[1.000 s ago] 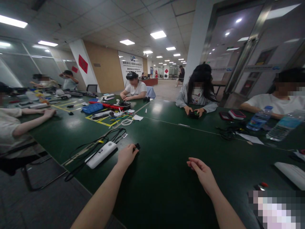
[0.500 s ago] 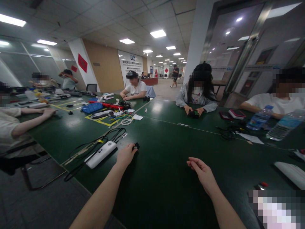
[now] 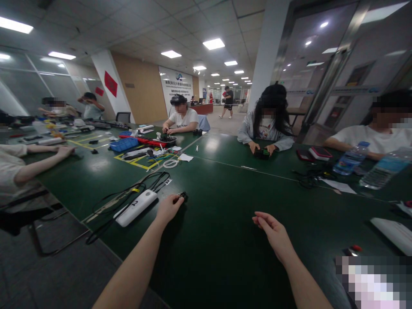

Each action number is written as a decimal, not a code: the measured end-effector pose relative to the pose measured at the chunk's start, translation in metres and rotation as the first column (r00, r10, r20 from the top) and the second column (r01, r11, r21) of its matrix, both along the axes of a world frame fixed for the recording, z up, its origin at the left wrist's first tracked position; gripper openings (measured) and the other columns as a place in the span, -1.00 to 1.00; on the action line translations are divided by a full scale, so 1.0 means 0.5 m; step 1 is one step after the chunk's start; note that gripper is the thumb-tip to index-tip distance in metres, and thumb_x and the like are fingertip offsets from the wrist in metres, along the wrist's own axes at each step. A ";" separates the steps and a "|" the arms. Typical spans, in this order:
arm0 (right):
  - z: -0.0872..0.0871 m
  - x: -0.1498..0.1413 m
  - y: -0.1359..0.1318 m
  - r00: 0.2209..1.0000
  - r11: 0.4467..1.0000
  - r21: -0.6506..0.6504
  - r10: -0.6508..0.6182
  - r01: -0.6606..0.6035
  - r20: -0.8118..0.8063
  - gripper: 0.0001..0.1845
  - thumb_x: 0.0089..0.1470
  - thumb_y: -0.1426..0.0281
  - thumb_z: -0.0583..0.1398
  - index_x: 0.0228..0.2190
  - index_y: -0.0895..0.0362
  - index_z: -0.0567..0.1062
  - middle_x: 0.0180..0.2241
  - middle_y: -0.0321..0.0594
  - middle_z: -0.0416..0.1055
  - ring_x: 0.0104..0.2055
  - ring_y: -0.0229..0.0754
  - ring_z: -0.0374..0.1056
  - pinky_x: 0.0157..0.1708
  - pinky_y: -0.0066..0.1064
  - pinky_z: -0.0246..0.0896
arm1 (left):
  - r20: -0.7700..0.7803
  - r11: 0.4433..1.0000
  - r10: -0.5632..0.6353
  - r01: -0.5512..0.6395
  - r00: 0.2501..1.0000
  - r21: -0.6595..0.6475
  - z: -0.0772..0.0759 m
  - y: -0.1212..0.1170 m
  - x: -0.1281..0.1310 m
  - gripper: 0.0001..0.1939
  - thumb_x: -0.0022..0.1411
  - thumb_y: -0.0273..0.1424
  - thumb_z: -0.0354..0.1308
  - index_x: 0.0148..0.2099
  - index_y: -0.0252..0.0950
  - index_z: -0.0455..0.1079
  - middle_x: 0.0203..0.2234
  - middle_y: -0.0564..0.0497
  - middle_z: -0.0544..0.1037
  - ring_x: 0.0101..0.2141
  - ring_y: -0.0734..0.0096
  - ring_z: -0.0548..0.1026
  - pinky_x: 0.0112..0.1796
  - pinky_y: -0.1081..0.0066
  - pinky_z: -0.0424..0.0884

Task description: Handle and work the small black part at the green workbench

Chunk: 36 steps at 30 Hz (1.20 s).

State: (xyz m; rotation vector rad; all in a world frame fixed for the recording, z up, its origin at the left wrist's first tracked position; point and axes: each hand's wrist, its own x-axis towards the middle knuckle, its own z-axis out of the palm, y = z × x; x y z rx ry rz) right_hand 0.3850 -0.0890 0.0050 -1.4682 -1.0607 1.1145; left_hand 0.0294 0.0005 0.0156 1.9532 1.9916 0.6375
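My left hand (image 3: pixel 168 207) is closed with thumb and fingertips around a small black part (image 3: pixel 183 196), low over the green tabletop or resting on it. The fingers hide some of the part, and its exact kind cannot be made out. Beside that hand lies a white power bank (image 3: pixel 136 208) marked "2", with black cables (image 3: pixel 120 197) running from it. My right hand (image 3: pixel 272 229) hovers over or rests at the table's middle right. Its fingers are together and bent, the thumb lies against them, and nothing shows in the grip.
Across the green table (image 3: pixel 222 189), a blue basket (image 3: pixel 123 144) stands among wires and tools. Water bottles (image 3: pixel 351 159) and a black cable (image 3: pixel 307 177) sit at the right. A white object (image 3: pixel 392 235) lies nearer right. Several people sit around the table.
The small black part has tilted or turned slightly in my left hand, which has shifted only a little. My right hand stays in place. A person in the background has walked left.
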 end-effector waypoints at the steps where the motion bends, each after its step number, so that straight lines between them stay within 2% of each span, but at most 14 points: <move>1: 0.001 0.000 0.000 1.000 1.000 -0.003 -0.004 0.004 -0.001 -0.69 -0.08 0.22 0.15 -0.25 0.03 0.46 -0.29 -0.26 0.48 -0.14 -0.09 0.34 -0.12 -0.24 0.19 | 0.025 1.000 0.006 -0.005 1.000 -0.016 0.001 0.001 -0.002 -0.63 0.13 -0.13 -0.08 -0.24 -0.25 0.42 -0.33 -0.02 0.50 -0.32 0.34 0.43 -0.37 0.45 0.24; 5: 0.006 -0.001 -0.002 1.000 1.000 -0.015 -0.005 0.005 -0.005 -0.69 -0.09 0.23 0.15 -0.25 0.03 0.46 -0.28 -0.26 0.48 -0.13 -0.08 0.33 -0.12 -0.23 0.20 | 0.142 0.998 0.046 -0.040 0.989 -0.048 0.006 0.003 -0.009 -0.66 0.08 -0.19 -0.02 -0.18 -0.27 0.39 -0.35 -0.01 0.51 -0.32 0.34 0.44 -0.33 0.44 0.27; 10: 0.006 0.001 0.000 1.000 0.999 -0.031 -0.007 0.007 0.016 -0.69 -0.09 0.23 0.14 -0.25 0.03 0.47 -0.27 -0.26 0.48 -0.13 -0.08 0.33 -0.15 -0.26 0.21 | 0.220 0.999 0.037 -0.033 0.975 -0.019 -0.002 0.011 -0.014 -0.67 0.10 -0.18 -0.04 -0.23 -0.30 0.35 -0.35 -0.03 0.52 -0.32 0.34 0.45 -0.31 0.43 0.30; 20: 0.010 -0.001 -0.004 1.000 1.000 -0.024 -0.001 0.001 0.016 -0.70 -0.08 0.24 0.14 -0.25 0.03 0.46 -0.28 -0.26 0.47 -0.13 -0.07 0.33 -0.13 -0.23 0.20 | 0.121 0.999 0.036 -0.034 0.992 -0.020 0.004 0.010 -0.002 -0.71 0.19 -0.26 -0.12 -0.23 -0.27 0.36 -0.33 -0.03 0.51 -0.29 0.35 0.43 -0.31 0.44 0.25; 26: 0.003 -0.002 0.000 1.000 1.000 0.003 -0.016 0.016 0.001 -0.69 -0.10 0.22 0.16 -0.26 0.03 0.47 -0.31 -0.26 0.48 -0.16 -0.07 0.34 -0.14 -0.23 0.21 | 0.126 0.998 0.046 -0.040 0.991 -0.045 0.002 0.014 -0.001 -0.71 0.19 -0.26 -0.14 -0.26 -0.26 0.36 -0.37 0.00 0.50 -0.32 0.38 0.42 -0.35 0.46 0.25; 32: 0.019 -0.007 -0.005 0.999 1.000 -0.015 -0.023 0.024 0.025 -0.71 -0.11 0.23 0.15 -0.29 0.02 0.48 -0.32 -0.26 0.48 -0.18 -0.09 0.35 -0.17 -0.26 0.21 | 0.231 0.997 0.046 -0.032 0.972 -0.065 -0.014 0.024 -0.008 -0.71 0.18 -0.23 -0.17 -0.29 -0.25 0.33 -0.46 0.05 0.49 -0.46 0.43 0.42 -0.42 0.47 0.26; 36: 0.013 -0.006 -0.003 1.000 1.000 -0.024 -0.015 0.016 0.019 -0.71 -0.08 0.24 0.14 -0.27 0.02 0.47 -0.31 -0.27 0.48 -0.16 -0.09 0.34 -0.14 -0.24 0.19 | 0.207 0.998 0.050 -0.041 0.977 -0.051 -0.009 0.023 -0.004 -0.72 0.18 -0.24 -0.15 -0.27 -0.23 0.34 -0.41 0.04 0.50 -0.40 0.41 0.43 -0.41 0.46 0.24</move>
